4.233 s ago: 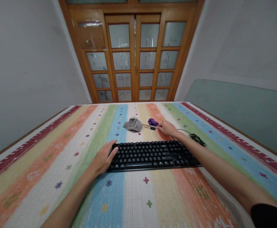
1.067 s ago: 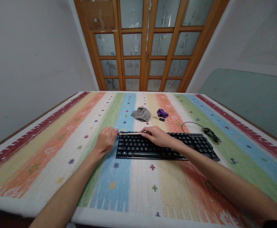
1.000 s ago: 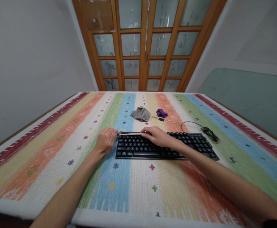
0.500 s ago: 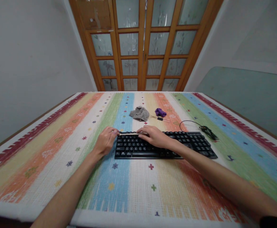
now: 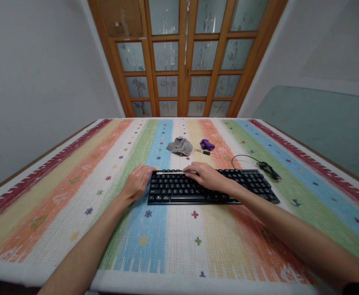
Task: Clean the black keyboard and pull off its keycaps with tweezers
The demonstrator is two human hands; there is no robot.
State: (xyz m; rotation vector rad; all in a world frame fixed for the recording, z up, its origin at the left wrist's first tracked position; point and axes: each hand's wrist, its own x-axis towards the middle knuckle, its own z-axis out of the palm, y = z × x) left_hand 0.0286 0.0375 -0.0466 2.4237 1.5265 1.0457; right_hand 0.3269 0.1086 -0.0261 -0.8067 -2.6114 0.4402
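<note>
Head camera, looking forward and down: a person's two bare hands work at a black keyboard [image 5: 179, 192] lying lengthwise on a desk [image 5: 182, 250] covered in coloured stripes. The keyboard lies around the middle of the desk, its long sides roughly parallel to the near edge.

A slim pale stick [image 5: 170, 173] lies level along the back of the keyboard, beside the top row of keys. The step in hand looks like working this stick along that narrow strip. What the next move seems to call for is a light, steady hold, with the stick kept low and in line with the row, and the keyboard kept from sliding.

The right hand [image 5: 208, 177] arches over the keys, its fingers pinching the stick toward its right side, so most of the visible length runs leftward from them. The left hand [image 5: 138, 180] is curled at the keyboard's back left corner, fingertips just beside the stick's left end; whether they grip the stick or only steady the corner, I cannot tell.

Toward the desk's far edge sit a crumpled grey cloth [image 5: 181, 146], a small purple cloth [image 5: 207, 144] and, just in front of the purple one, a thin implement with a black block [image 5: 206, 153]. Right of these lies a bundled black cable [image 5: 268, 170].
</note>
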